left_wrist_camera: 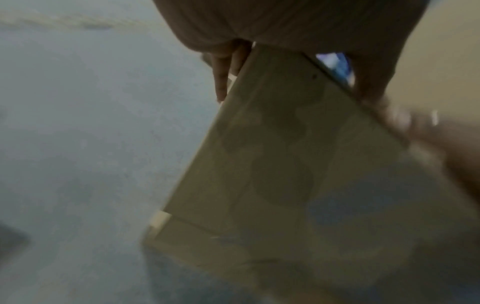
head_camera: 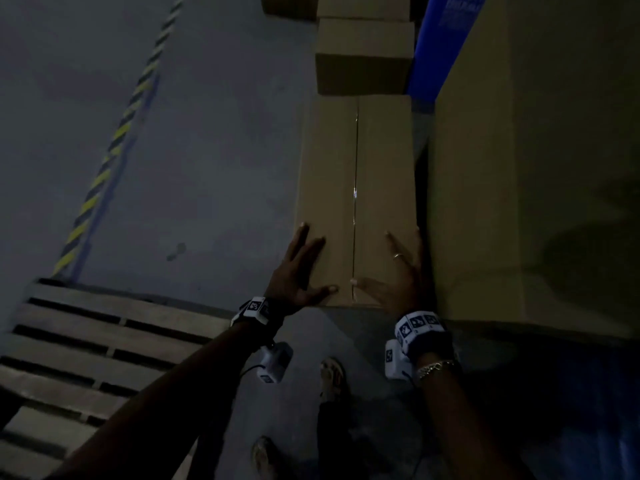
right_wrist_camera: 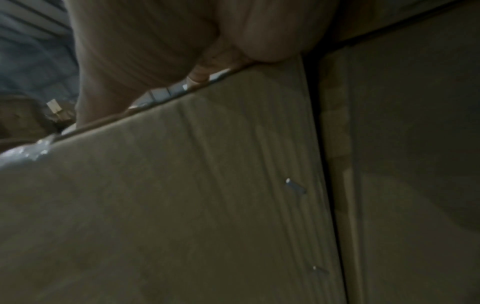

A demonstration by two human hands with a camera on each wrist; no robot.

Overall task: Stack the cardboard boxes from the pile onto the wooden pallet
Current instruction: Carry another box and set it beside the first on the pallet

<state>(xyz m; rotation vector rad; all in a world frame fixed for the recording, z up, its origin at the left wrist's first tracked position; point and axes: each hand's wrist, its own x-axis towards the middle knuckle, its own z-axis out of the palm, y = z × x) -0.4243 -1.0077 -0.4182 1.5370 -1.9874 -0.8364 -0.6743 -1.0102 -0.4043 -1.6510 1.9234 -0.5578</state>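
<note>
1. I am laying my left hand (head_camera: 300, 271) flat on the near left part of the long cardboard box (head_camera: 356, 188), fingers (head_camera: 300, 237) straight and spread, thumb pointing toward the taped seam (head_camera: 354, 202).
2. I am laying my right hand (head_camera: 401, 275) flat on the near right part of the same box, fingers straight, the outer edge of the hand just beside the taller box (head_camera: 526, 168) on my right.
3. Neither hand is curling round anything; both are only pressing on the lid.
4. The long box is sitting in the pile, with a smaller box (head_camera: 363, 57) beyond its far end.
5. The wooden pallet (head_camera: 90, 355) is lying on the floor (head_camera: 207, 150) to my left, apart from the box.
</note>
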